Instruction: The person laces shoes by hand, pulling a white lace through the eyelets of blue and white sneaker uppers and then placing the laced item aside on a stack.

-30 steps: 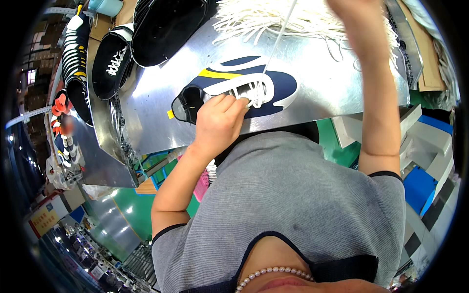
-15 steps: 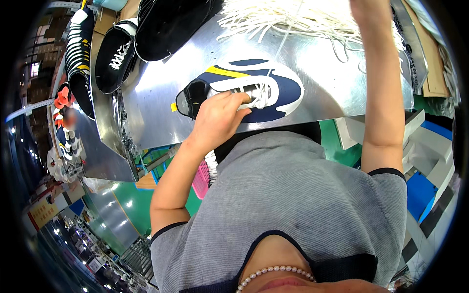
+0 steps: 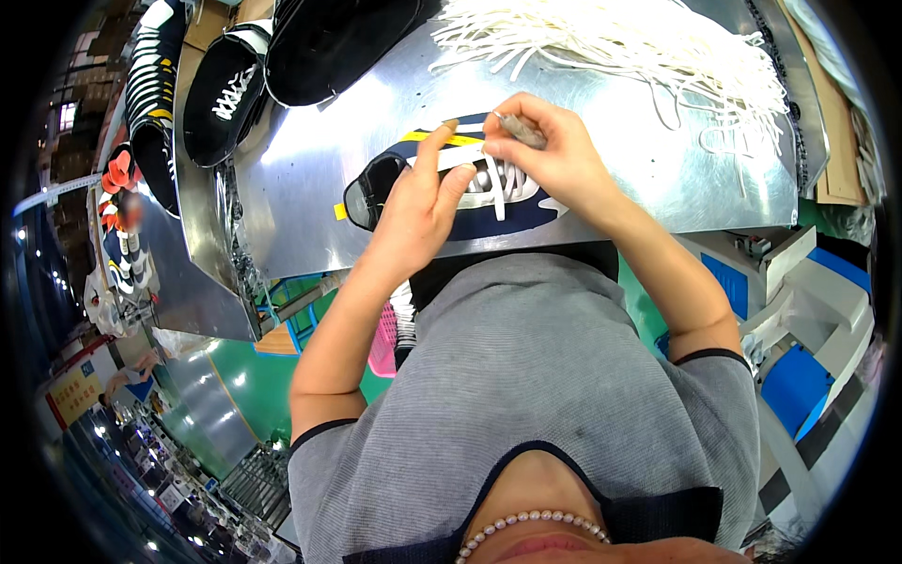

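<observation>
A navy, white and yellow shoe upper [image 3: 517, 220] lies on its side along the metal table's near edge, its dark opening to the left. My left hand [image 3: 413, 202] rests over the opening side of it, thumb and index finger apart with nothing seen between them. Above the toe end, my right hand [image 3: 568, 164] is closed on a short grey-handled tool [image 3: 521, 132] with a thin tip. Its finger and thumb are also close to a white shoelace [image 3: 498, 188] that runs down across the eyelets. My hands partly hide the shoe.
A loose pile of white laces [image 3: 620, 47] covers the far right of the metal table [image 3: 301, 207]. Black shoes [image 3: 338, 47] stand at the far left, and a row of nested striped shoe uppers [image 3: 150, 103] lies beyond. Grey and blue bins [image 3: 799, 376] are at the lower right.
My right hand has come down from the far right to the shoe, with the grey tool in it. My left thumb and index finger have spread apart and moved off the laces.
</observation>
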The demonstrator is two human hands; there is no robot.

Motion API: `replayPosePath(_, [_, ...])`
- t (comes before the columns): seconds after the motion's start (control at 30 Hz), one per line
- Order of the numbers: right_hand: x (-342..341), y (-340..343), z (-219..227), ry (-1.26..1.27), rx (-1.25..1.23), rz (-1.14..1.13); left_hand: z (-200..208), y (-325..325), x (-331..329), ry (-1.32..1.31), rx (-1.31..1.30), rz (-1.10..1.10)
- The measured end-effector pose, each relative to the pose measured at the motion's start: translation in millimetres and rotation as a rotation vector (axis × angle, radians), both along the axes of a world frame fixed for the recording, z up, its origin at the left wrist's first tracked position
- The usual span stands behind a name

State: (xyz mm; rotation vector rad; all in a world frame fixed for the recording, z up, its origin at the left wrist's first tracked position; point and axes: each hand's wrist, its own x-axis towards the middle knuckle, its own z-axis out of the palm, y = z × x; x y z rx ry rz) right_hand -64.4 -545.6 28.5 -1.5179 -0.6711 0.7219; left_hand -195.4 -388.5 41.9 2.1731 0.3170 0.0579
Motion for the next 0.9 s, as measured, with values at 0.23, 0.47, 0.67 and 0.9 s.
replayPosePath(0.23, [-8.1, 8.2, -12.0, -0.212, 0.002, -0.005, -11.9, -14.7, -6.3, -0.121, 0.301, 0.189])
replayPosePath(0.47, [-17.7, 0.8, -6.4, -0.255, 0.048, -0.113, -16.6, -22.3, -1.4, -0.205, 0.337, 0.292])
replayPosePath(0.67, [-15.9, -24.6, 12.6, -0.459, -0.226, -0.032, -19.8, -23.3, -2.9, -0.217, 0.328, 0.295])
replayPosePath(0.9, [-12.9, -11.2, 8.6, -0.727, -0.277, 0.066, -17.9, -22.4, -3.5, -0.303, 0.442, 0.196])
